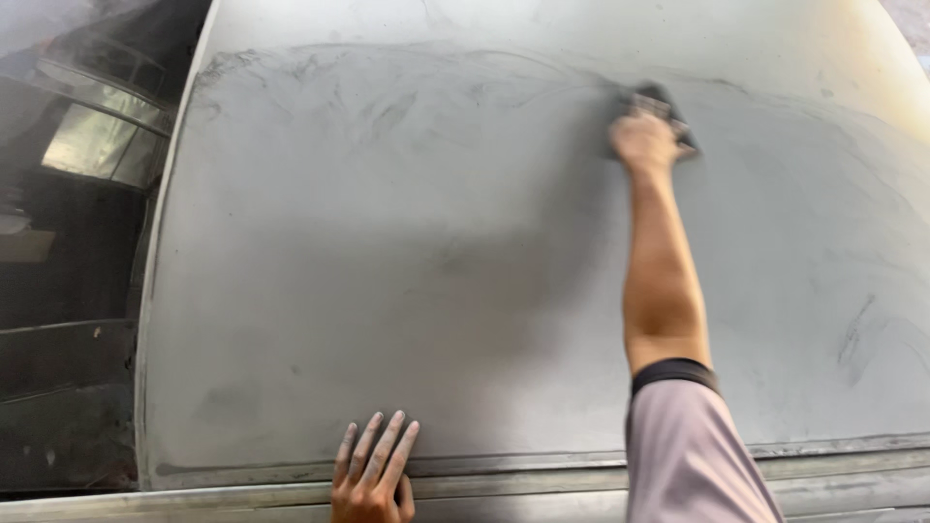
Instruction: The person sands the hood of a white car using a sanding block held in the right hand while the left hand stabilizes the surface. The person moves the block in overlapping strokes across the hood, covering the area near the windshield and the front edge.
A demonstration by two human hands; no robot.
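While the left hand (pixel 373 475) lay flat with fingers spread on the grey car panel (pixel 407 271) near its lower edge, seemingly for support, the outstretched right hand (pixel 644 143) clamped a sanding block (pixel 661 102) against the upper area.

Broad grey car body panel (pixel 407 271), matt with sanding dust and faint swirl marks. Pressed flat against its upper part, a dark sanding block (pixel 663 105). Along its lower edge, a metal trim strip (pixel 542 465).
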